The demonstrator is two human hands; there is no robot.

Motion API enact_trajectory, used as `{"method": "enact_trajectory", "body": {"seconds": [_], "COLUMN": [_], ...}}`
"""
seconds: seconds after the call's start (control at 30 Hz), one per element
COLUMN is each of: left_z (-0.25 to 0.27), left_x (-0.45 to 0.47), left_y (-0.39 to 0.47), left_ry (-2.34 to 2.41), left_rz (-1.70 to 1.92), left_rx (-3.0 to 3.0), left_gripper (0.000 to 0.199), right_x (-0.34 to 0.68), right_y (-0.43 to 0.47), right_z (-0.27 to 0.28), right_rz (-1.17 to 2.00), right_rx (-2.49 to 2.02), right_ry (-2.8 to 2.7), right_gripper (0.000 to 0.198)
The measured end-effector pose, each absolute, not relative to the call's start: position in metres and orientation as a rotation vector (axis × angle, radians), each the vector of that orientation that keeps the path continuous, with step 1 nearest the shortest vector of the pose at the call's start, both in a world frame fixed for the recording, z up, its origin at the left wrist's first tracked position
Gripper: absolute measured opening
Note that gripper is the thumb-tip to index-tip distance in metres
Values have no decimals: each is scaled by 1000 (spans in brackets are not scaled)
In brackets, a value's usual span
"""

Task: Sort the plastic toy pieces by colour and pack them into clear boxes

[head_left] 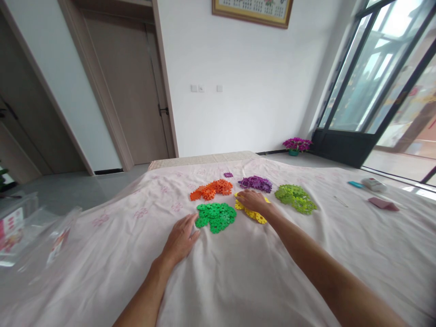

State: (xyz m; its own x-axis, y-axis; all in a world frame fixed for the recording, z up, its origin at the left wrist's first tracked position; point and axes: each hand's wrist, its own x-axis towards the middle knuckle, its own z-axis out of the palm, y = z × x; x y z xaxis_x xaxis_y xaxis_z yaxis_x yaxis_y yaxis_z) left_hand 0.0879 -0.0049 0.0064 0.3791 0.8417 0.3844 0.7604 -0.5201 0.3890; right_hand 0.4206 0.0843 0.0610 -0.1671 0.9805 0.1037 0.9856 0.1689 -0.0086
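A heap of green snowflake building discs (218, 217) lies on the cloth in front of me. Beside its left edge rests my left hand (182, 236), open, fingers stretched out and thumb apart; the fingertips are at or very near the outermost green discs. My right hand (252, 200) lies open over the yellow snowflake discs (260, 218), covering many of them, and its fingers point left. Behind these are orange discs (213, 188) and purple discs (257, 183), with light green discs (295, 198) to the right. One purple disc (228, 175) sits apart at the back.
A pale flowered cloth (136, 254) covers the surface. Clear plastic packaging (30, 236) lies at the left. On the right are a mauve folded piece (383, 204), a blue item (355, 184) and a whitish bundle (374, 184). Potted magenta flowers (297, 144) stand near the glass door.
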Motion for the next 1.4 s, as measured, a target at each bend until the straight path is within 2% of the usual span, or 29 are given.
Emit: {"method": "enact_trajectory", "body": {"seconds": [0.37, 0.7, 0.9, 1.07, 1.2, 1.4], "left_z": [9, 6, 7, 9, 10, 7], "left_x": [88, 87, 87, 89, 89, 88], "left_y": [-5, -5, -6, -8, -9, -7], "left_ry": [1460, 1445, 1453, 1478, 1482, 1459], "left_rz": [815, 852, 840, 819, 816, 842], "left_rx": [2490, 2494, 2498, 2494, 2500, 2501], "left_gripper": [49, 48, 48, 50, 49, 49], "right_x": [409, 419, 441, 454, 452, 442], "right_y": [85, 58, 30, 16, 20, 21], "right_z": [60, 60, 50, 34, 32, 42], "right_rz": [21, -152, -346, -271, -221, -324], "right_rx": [-1904, -1853, -1930, -1960, -1971, -1929], "right_ry": [-2402, -2358, -2116, -2184, -2183, -2138], "right_gripper": [52, 47, 62, 70, 66, 53]}}
